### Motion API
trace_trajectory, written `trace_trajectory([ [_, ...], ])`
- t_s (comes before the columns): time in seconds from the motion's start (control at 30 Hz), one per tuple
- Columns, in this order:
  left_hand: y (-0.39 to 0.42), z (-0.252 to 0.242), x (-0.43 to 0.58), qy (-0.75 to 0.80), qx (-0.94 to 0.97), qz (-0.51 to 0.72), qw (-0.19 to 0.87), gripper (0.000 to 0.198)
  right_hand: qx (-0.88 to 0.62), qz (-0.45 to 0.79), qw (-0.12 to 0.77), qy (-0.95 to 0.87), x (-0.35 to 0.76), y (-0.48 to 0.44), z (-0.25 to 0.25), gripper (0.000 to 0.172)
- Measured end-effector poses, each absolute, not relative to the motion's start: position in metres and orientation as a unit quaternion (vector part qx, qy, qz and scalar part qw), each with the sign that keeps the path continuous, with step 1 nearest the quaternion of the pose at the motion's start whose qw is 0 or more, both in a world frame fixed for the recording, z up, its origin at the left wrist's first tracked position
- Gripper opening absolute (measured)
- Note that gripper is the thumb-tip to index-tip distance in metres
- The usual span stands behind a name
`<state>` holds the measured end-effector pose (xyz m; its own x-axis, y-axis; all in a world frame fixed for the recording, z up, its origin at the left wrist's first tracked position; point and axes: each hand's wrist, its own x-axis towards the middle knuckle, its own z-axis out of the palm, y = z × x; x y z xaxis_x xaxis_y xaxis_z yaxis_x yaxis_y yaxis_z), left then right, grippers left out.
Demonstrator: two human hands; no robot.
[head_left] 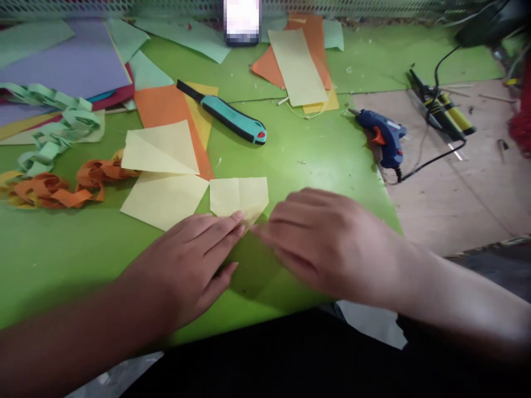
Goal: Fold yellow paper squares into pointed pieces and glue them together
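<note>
A small pale yellow paper [239,193] with folded lower corners and a faint middle crease lies on the green tabletop. My left hand [186,260] lies flat, fingers stretched out, with its fingertips pressing on the paper's lower part. From the other side, my right hand [327,237] reaches in with curled fingers, slightly blurred; one fingertip is at the paper's lower right edge. Whether anything is inside those curled fingers is hidden. Beside the left hand lie two more pale yellow pieces, an upper creased sheet [161,146] and a lower sheet [166,200].
A teal utility knife [234,119] lies beyond the papers, over orange paper [160,108]. Green [52,135] and orange paper chains [53,189] are at left. At right are a blue glue gun [384,135] with a cord and yellow-black pliers [443,110]. A phone [241,22] stands at the back.
</note>
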<state>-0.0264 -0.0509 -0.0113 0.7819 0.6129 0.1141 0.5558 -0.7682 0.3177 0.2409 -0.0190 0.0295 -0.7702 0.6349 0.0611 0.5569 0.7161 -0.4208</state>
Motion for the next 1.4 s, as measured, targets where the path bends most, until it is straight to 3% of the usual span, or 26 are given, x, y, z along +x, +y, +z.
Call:
trace_trajectory([
  [0.1,-0.048,-0.012,-0.027,0.311,0.933,0.109,0.147,0.053,-0.286,0.118,0.048,-0.95,0.242,-0.036,0.029,0.022],
  [0.43,-0.052,-0.01,-0.023,0.312,0.941,0.086,0.097,0.053,-0.272,-0.023,0.043,-0.961,0.232,-0.047,-0.006,0.027],
  [0.7,-0.062,-0.013,-0.023,0.29,0.956,0.042,0.031,0.09,-0.277,-0.075,0.033,-0.958,0.24,-0.044,0.0,0.04],
  [0.8,-0.063,-0.012,-0.024,0.291,0.955,0.042,0.042,0.091,-0.31,-0.099,0.026,-0.945,0.254,-0.037,0.001,0.04],
  [1.1,-0.061,-0.012,-0.024,0.286,0.956,0.041,0.046,0.095,-0.313,-0.073,0.033,-0.946,0.244,-0.043,0.004,0.048],
  [1.4,-0.058,-0.007,-0.028,0.265,0.963,0.021,0.043,0.108,-0.318,-0.068,0.041,-0.945,0.24,-0.043,-0.009,0.045],
])
